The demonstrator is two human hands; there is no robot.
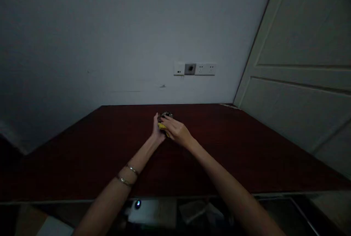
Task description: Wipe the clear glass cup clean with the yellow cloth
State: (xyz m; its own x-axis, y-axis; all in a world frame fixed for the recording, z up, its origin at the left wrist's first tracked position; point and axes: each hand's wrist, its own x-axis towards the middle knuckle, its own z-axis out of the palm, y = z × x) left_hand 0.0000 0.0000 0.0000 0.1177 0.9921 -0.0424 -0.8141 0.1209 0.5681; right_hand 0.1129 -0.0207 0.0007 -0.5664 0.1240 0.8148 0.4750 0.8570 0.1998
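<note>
Both my arms reach out over a dark red table point(246, 148). My left hand point(157, 130) curls round a small glass-like object point(165, 114) near the middle of the table. My right hand point(177, 130) is closed on a yellow cloth point(162, 126) pressed against that object. The object is mostly hidden by my fingers. Two thin bangles point(128, 175) sit on my left wrist.
A grey wall rises behind the table with a strip of sockets point(194, 69). A pale panelled door point(298, 82) stands at the right. Below the table's near edge lie dim papers and a small lit device point(138, 203).
</note>
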